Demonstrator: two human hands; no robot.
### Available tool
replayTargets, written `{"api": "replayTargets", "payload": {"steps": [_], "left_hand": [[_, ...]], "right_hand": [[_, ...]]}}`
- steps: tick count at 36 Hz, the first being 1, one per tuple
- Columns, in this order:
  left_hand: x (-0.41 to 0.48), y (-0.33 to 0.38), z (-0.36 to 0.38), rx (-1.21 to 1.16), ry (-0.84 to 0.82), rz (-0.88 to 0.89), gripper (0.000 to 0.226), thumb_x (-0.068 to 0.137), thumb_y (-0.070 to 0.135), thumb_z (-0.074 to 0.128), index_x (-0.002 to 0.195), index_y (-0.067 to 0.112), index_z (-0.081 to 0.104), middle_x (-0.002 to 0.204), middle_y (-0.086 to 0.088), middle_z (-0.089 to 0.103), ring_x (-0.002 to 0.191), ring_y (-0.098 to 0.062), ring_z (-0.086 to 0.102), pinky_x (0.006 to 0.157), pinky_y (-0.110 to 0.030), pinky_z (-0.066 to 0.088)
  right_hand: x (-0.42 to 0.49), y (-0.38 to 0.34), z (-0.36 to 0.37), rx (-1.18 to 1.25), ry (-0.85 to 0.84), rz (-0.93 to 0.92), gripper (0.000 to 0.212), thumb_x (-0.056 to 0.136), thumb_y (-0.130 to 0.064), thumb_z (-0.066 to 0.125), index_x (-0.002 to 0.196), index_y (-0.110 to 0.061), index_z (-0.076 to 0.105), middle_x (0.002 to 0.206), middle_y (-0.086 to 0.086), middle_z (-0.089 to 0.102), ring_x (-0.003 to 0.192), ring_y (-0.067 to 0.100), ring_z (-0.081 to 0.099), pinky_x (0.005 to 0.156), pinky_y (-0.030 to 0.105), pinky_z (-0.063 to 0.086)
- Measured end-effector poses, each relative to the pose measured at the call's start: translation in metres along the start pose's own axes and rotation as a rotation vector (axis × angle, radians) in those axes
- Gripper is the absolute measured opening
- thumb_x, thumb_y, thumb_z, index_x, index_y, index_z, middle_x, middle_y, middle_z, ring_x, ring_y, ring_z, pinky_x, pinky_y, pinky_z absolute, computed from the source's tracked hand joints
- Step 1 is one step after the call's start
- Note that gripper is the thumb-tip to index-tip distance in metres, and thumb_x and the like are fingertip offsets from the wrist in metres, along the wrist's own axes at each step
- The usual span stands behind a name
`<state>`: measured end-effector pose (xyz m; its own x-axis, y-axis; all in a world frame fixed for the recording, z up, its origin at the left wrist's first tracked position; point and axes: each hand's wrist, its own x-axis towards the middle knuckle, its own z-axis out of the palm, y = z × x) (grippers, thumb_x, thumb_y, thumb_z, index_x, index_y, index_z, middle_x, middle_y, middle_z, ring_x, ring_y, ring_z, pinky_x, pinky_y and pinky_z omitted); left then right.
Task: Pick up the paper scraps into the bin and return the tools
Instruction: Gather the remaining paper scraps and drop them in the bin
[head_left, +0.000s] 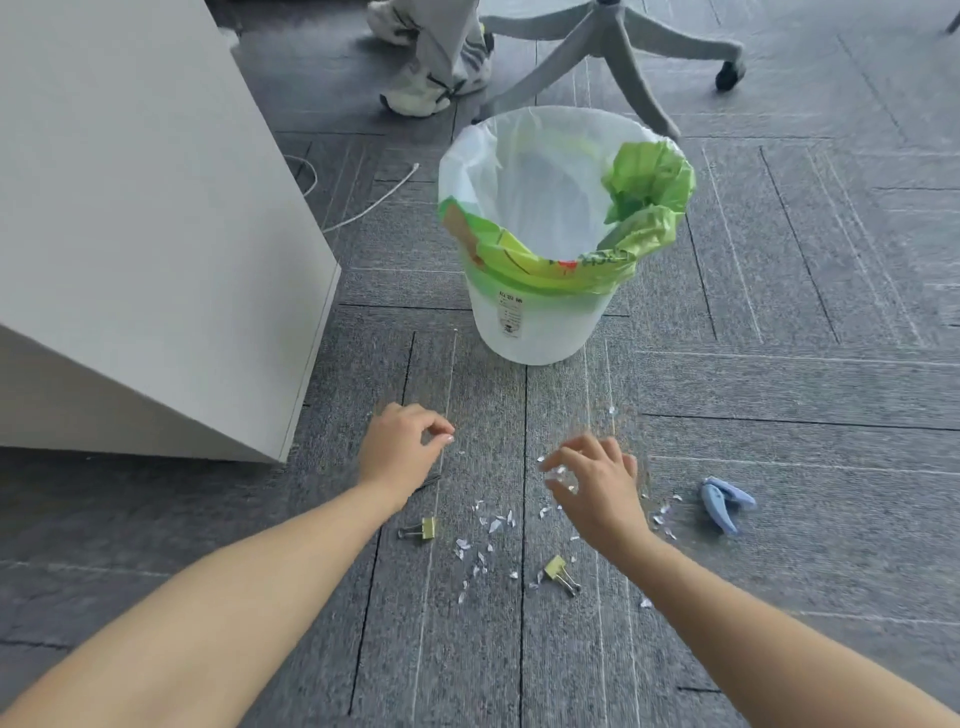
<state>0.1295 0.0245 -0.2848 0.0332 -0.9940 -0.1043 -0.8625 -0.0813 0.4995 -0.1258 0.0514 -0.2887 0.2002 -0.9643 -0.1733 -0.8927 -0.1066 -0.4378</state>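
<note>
Several small white paper scraps (491, 525) lie scattered on the grey carpet in front of me. My right hand (597, 486) hovers over them with its fingertips pinched on a few paper scraps. My left hand (400, 447) is to the left, thumb and forefinger pinched together; I cannot tell whether it holds anything. The white bin (524, 322), lined with a clear bag and green paper, stands upright beyond both hands. Two gold binder clips (423, 530) (561, 571) and a blue hole punch (724, 501) lie on the floor.
A white cabinet (145, 249) stands at the left. A grey office chair base (608, 47) and another person's shoes (431, 78) are behind the bin. A white cable (374, 200) runs along the carpet by the cabinet.
</note>
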Motion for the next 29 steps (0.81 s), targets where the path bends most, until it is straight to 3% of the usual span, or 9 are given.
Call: {"api": "replayTargets", "payload": {"steps": [9, 13, 17, 21, 29], "left_hand": [[-0.004, -0.016, 0.039, 0.036, -0.1, -0.11, 0.012, 0.083, 0.042, 0.069, 0.094, 0.038, 0.07, 0.102, 0.019, 0.067, 0.1, -0.009, 0.05, 0.092, -0.035, 0.038], [0.002, -0.015, 0.047, 0.04, -0.073, -0.112, 0.017, 0.082, 0.041, 0.07, 0.098, 0.035, 0.071, 0.102, 0.016, 0.067, 0.093, -0.008, 0.048, 0.088, -0.033, 0.039], [0.007, -0.016, 0.051, 0.026, -0.051, -0.124, 0.013, 0.081, 0.042, 0.071, 0.092, 0.034, 0.071, 0.098, 0.016, 0.067, 0.092, -0.008, 0.046, 0.089, -0.033, 0.035], [0.009, -0.018, 0.055, 0.028, -0.047, -0.115, 0.014, 0.078, 0.045, 0.073, 0.087, 0.034, 0.07, 0.095, 0.018, 0.066, 0.094, -0.01, 0.048, 0.089, -0.035, 0.036], [0.011, -0.02, 0.058, 0.074, -0.03, -0.064, 0.011, 0.078, 0.045, 0.072, 0.083, 0.035, 0.071, 0.091, 0.018, 0.064, 0.096, -0.012, 0.046, 0.085, -0.035, 0.035]], "right_hand": [[-0.005, -0.001, 0.031, -0.005, -0.121, -0.01, 0.012, 0.087, -0.042, 0.064, 0.099, -0.041, 0.067, 0.112, -0.02, 0.051, 0.113, 0.009, 0.039, 0.098, 0.035, 0.025], [-0.004, -0.005, 0.04, 0.0, -0.133, -0.018, 0.013, 0.089, -0.041, 0.063, 0.102, -0.041, 0.067, 0.111, -0.02, 0.051, 0.111, 0.008, 0.038, 0.09, 0.03, 0.021], [-0.001, -0.009, 0.046, 0.02, -0.146, -0.013, 0.011, 0.088, -0.042, 0.063, 0.098, -0.041, 0.067, 0.109, -0.019, 0.051, 0.108, 0.009, 0.038, 0.091, 0.031, 0.022], [0.002, -0.015, 0.051, 0.005, -0.16, -0.03, 0.012, 0.089, -0.044, 0.061, 0.098, -0.04, 0.067, 0.106, -0.018, 0.049, 0.108, 0.009, 0.037, 0.083, 0.027, 0.013], [-0.002, -0.019, 0.062, 0.013, -0.156, -0.029, 0.011, 0.087, -0.044, 0.063, 0.098, -0.04, 0.065, 0.107, -0.022, 0.048, 0.106, 0.007, 0.036, 0.093, 0.03, 0.022]]}}
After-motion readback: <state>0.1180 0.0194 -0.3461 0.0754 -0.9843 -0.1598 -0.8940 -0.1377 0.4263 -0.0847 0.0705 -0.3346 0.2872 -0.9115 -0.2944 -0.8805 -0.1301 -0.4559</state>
